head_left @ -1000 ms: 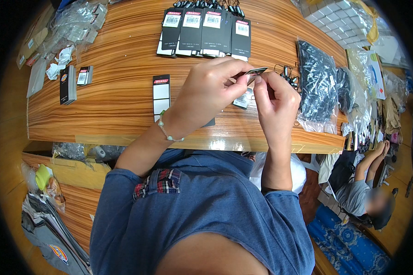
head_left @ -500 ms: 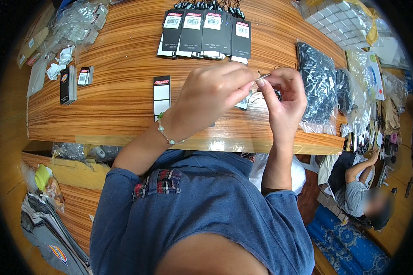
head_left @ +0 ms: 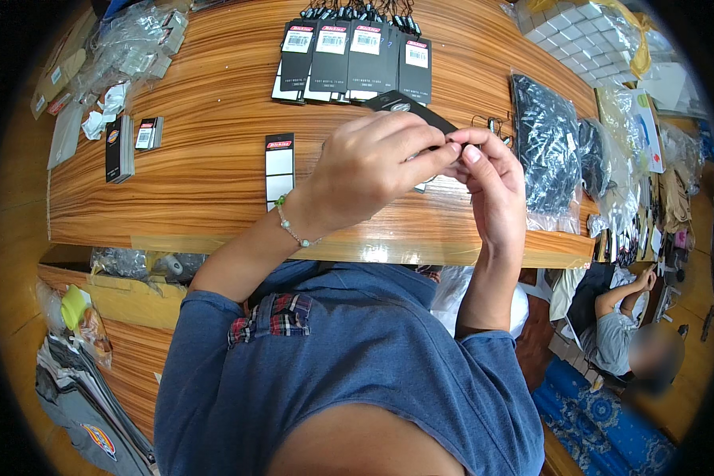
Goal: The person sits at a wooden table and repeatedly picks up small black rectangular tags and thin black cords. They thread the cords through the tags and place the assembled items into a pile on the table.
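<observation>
Black flat card tag (head_left: 408, 107) is pinched by left hand (head_left: 369, 170) and right hand (head_left: 488, 186) | held above striped wooden counter (head_left: 206, 182) | black tag row (head_left: 353, 59) lies beyond.

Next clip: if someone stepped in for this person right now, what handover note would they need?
Left hand and right hand: raised over the wooden table, fingers of both pinched together on a black hang tag.
Done, apparently: a row of black tags lies at the far edge.
Left, apparently: the held tag, one tag lying alone, and bagged black pieces to the right.
</observation>
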Demonstrator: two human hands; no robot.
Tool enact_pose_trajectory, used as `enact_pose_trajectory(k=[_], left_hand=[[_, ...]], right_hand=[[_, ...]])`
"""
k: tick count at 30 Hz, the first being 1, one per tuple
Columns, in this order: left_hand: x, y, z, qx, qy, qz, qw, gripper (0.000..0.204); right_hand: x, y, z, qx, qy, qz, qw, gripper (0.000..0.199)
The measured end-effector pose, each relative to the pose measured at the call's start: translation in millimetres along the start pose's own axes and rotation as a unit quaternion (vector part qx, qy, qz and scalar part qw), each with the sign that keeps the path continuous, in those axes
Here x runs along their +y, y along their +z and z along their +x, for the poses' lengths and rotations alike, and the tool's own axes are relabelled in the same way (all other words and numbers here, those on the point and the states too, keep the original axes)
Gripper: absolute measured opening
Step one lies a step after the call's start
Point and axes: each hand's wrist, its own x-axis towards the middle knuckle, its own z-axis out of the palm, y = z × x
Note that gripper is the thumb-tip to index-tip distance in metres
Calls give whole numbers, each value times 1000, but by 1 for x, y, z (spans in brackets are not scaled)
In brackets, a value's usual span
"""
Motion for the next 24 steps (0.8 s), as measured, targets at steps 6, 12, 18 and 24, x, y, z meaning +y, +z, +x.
enact_pose_trajectory(k=[6,12,18,24], left_hand=[[-5,0,-1,14,83,-1,996,19],[-5,-1,-8,-8,46,-71,996,19],[-3,-1,-33,-42,-163,-230,959,23],[-32,-44,-51,-76,-336,-266,900,50]], right_hand=[[12,-2,-4,7,6,127,992,10],[3,-7,6,202,-136,168,955,11],[-8,3,9,66,-211,187,957,12],[-5,25,1,25,-180,126,975,22]])
